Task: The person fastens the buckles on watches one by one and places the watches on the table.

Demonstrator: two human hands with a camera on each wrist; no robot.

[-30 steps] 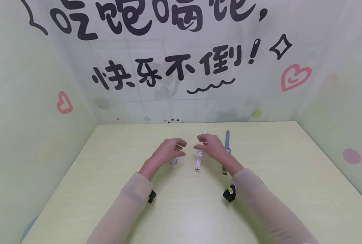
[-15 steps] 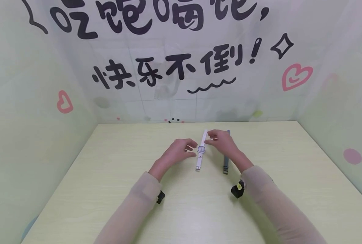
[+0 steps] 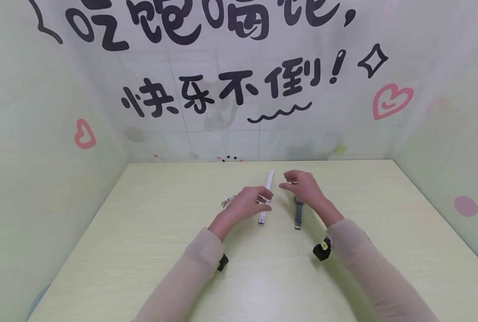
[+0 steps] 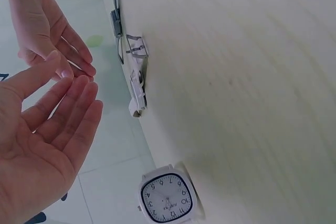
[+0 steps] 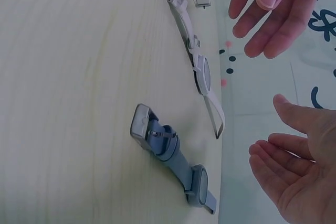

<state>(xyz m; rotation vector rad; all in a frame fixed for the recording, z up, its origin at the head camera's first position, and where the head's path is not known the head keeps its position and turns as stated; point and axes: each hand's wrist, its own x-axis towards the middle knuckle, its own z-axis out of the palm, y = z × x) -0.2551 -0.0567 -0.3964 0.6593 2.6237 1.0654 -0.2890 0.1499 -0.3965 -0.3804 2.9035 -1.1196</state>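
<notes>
My left hand (image 3: 244, 205) hovers over the middle white watch (image 3: 269, 179), partly covering its dial; the fingers are loosely bent and hold nothing. Farther right, my right hand (image 3: 306, 187) is above the blue-grey watch (image 3: 298, 217), hiding that watch's upper part. A third watch, white (image 3: 226, 202), shows only in part behind the left hand. Its squarish numbered dial (image 4: 168, 198) faces the left wrist camera. Both wrist views have the hands apart from the watches, with air between. In the right wrist view the blue-grey watch (image 5: 181, 169) lies with its buckle toward the camera.
A pale wood-grain table (image 3: 255, 277) carries the watches in a row toward its far side. Behind it stands a light printed backdrop (image 3: 239, 138) with black lettering, and similar panels (image 3: 448, 156) rise at both sides. Black wrist cameras (image 3: 322, 250) sit below the sleeves.
Both hands have shifted right over the row. The left hand went from the leftmost white watch to the middle one; the right hand went from the middle one to the blue-grey one.
</notes>
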